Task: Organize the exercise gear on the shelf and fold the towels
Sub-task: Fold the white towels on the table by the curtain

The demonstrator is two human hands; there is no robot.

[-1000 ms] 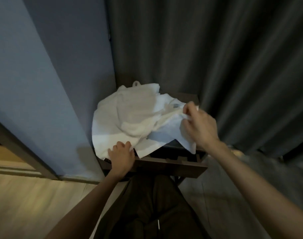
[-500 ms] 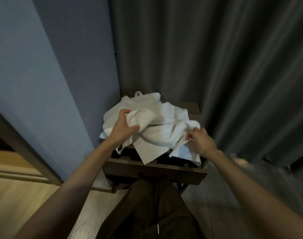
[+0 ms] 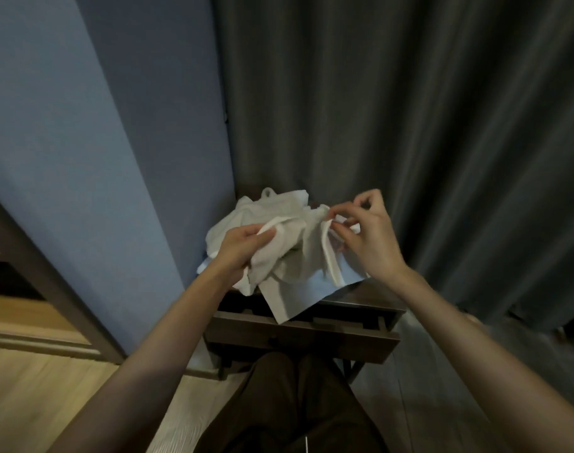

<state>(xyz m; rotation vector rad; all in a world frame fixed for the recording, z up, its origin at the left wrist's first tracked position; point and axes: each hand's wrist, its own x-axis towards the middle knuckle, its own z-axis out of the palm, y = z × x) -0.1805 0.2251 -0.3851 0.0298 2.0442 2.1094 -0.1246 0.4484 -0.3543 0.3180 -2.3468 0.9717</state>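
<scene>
a crumpled white towel [image 3: 295, 256] is held at the centre of the frame, over the dark wooden shelf [image 3: 298, 331]. a bunch of it is gripped by the left hand [image 3: 243, 253]; its hem is pinched by the right hand [image 3: 364, 237]. folding seems barely begun: the corners must be found and the cloth spread flat.

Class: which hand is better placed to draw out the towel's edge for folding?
Likely the right hand: its fingers pinch the towel's hem, while the left hand grips a bunched wad.
</scene>
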